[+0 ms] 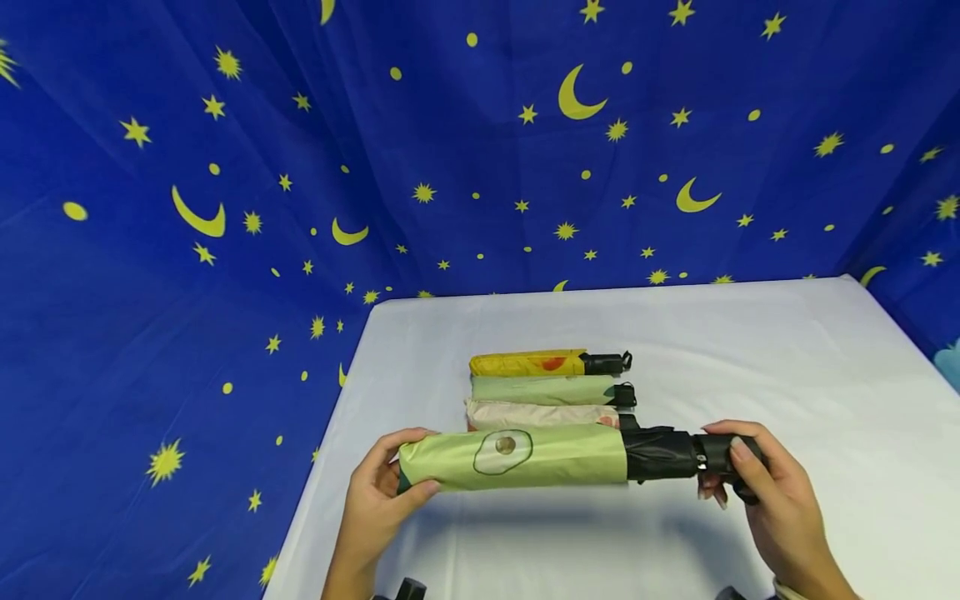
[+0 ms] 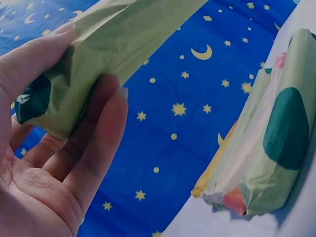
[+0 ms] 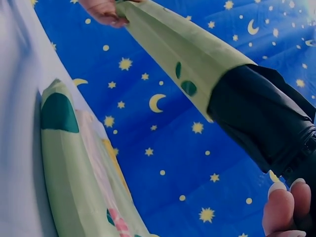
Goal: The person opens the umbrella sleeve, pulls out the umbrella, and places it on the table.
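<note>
Level above the white table, both hands hold a folded umbrella [image 1: 570, 457] with a pale green sleeve, a fried-egg print and black fabric showing at its right end. My left hand [image 1: 371, 492] grips the dark green-tipped sleeve end between thumb and fingers. On the black handle [image 1: 720, 457] at the other end, my right hand [image 1: 783, 496] has its thumb on top and fingers beneath. Behind lie a yellow umbrella [image 1: 517, 363], a light green umbrella [image 1: 540, 389] and a pale pink umbrella [image 1: 536, 415]. Another green umbrella [image 2: 284, 143] beside them is hidden in the head view.
The white-covered table [image 1: 847, 400] extends to both sides of the umbrella row. Blue cloth [image 1: 480, 150] printed with yellow stars and moons hangs behind and at the sides. Dark wrist gear [image 1: 411, 588] shows at the bottom edge.
</note>
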### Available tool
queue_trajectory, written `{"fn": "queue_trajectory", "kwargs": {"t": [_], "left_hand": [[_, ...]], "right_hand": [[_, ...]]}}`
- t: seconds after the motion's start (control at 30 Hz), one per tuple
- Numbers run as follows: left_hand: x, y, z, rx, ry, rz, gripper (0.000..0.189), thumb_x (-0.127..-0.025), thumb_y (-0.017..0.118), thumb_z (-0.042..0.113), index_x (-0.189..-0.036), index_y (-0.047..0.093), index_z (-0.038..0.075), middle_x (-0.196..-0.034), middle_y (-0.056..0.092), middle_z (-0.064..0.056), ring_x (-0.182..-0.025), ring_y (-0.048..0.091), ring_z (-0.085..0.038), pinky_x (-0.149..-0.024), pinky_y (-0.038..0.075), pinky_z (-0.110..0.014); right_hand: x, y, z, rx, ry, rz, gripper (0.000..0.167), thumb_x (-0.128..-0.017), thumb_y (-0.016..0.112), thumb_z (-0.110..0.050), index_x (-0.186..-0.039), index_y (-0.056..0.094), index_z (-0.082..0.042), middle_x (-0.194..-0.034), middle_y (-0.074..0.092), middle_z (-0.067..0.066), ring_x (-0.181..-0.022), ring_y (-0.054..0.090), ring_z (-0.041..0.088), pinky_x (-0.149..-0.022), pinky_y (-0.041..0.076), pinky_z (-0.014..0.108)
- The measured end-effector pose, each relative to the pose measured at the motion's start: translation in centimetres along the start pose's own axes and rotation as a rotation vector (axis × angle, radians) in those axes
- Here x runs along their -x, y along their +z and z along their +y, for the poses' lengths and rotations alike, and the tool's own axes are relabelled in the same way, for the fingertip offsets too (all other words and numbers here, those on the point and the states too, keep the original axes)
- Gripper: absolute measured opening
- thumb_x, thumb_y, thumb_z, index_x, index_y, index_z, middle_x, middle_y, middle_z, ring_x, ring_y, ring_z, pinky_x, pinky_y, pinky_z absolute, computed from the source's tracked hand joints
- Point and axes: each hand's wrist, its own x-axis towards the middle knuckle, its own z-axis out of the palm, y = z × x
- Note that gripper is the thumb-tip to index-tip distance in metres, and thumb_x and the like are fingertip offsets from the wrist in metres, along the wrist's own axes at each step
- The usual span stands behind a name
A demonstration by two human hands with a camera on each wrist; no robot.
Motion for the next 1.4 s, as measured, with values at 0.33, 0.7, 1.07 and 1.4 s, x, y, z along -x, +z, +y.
{"fn": "queue_trajectory", "kwargs": {"t": [0.33, 0.7, 1.07, 1.4], "left_hand": [[0.8, -1.3, -0.4, 0.139, 0.077, -0.029, 0.054, -0.086, 0.068, -0.022, -0.134, 0.043, -0.021, -0.133, 0.057, -0.019, -0.111, 0.067, -0.025, -0.083, 0.059, -0.03], [0.9, -2.3, -0.8, 0.188, 0.136, -0.021, 0.06, -0.082, 0.061, -0.031, -0.136, 0.037, -0.025, -0.133, 0.055, -0.022, -0.113, 0.066, -0.026, -0.085, 0.059, -0.03], [2.0, -3.5, -0.5, 0.153, 0.114, 0.069, 0.061, -0.081, 0.058, -0.035, -0.137, 0.036, -0.025, -0.134, 0.053, -0.023, -0.116, 0.065, -0.028, -0.085, 0.059, -0.031], [2.8, -4.3, -1.5, 0.174, 0.103, 0.147, 0.056, -0.082, 0.058, -0.033, -0.135, 0.041, -0.023, -0.13, 0.057, -0.019, -0.111, 0.067, -0.025, -0.083, 0.059, -0.028]], "right_hand": [[0.7, -0.7, -0.7, 0.037, 0.035, 0.031, 0.033, -0.106, 0.024, 0.013, -0.129, 0.046, 0.022, -0.084, 0.064, 0.018, -0.064, 0.063, 0.027, -0.048, 0.042, 0.037], [0.9, -1.4, -0.9, -0.028, -0.003, 0.035, 0.035, -0.105, 0.02, 0.015, -0.129, 0.044, 0.024, -0.09, 0.065, 0.02, -0.065, 0.063, 0.028, -0.049, 0.04, 0.038], [1.3, -2.4, -0.8, -0.077, -0.021, 0.049, 0.035, -0.106, 0.018, 0.013, -0.13, 0.04, 0.027, -0.087, 0.064, 0.023, -0.066, 0.06, 0.029, -0.05, 0.038, 0.038], [2.3, -3.8, -0.8, -0.051, 0.031, 0.153, 0.038, -0.11, 0.018, 0.004, -0.132, 0.044, 0.02, -0.094, 0.066, 0.017, -0.066, 0.059, 0.026, -0.051, 0.037, 0.04]]}}
